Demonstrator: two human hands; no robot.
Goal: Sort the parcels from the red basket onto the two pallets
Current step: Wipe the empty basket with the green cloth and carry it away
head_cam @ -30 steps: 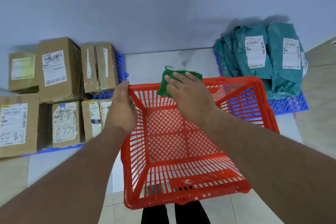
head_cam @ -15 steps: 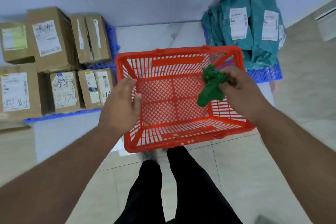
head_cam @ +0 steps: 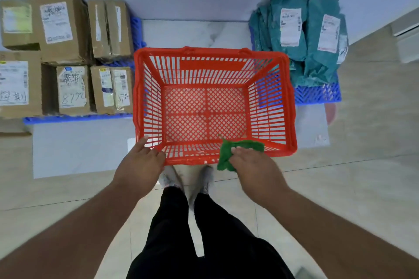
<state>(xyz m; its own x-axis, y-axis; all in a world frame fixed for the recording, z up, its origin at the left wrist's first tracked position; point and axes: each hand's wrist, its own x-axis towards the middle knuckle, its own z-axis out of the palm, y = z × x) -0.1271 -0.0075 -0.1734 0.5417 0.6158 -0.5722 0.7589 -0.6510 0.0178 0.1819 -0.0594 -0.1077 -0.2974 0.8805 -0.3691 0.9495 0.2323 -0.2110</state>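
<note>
The red basket (head_cam: pixel 213 56) stands on the floor between the two pallets, with no parcel inside. Several brown cardboard boxes (head_cam: pixel 61 22) fill the blue left pallet (head_cam: pixel 74 118). Several teal mailer bags (head_cam: pixel 317 36) lie stacked on the blue right pallet (head_cam: pixel 317 96). My left hand (head_cam: pixel 139 162) grips the basket's near rim at its left corner. My right hand (head_cam: pixel 254 163) presses a crumpled green cloth (head_cam: pixel 226 154) against the near rim, right of centre.
A pale wall runs behind both pallets. Tiled floor surrounds the basket, with a lighter marble strip beneath it. My legs in black trousers (head_cam: pixel 204 233) and grey shoes stand right behind the basket. A white fixture (head_cam: pixel 405 36) sits at the far right.
My right hand has carried the green cloth from the far rim, past the right side, to the near rim. My left hand slid to the near left corner. The view has pulled back.
</note>
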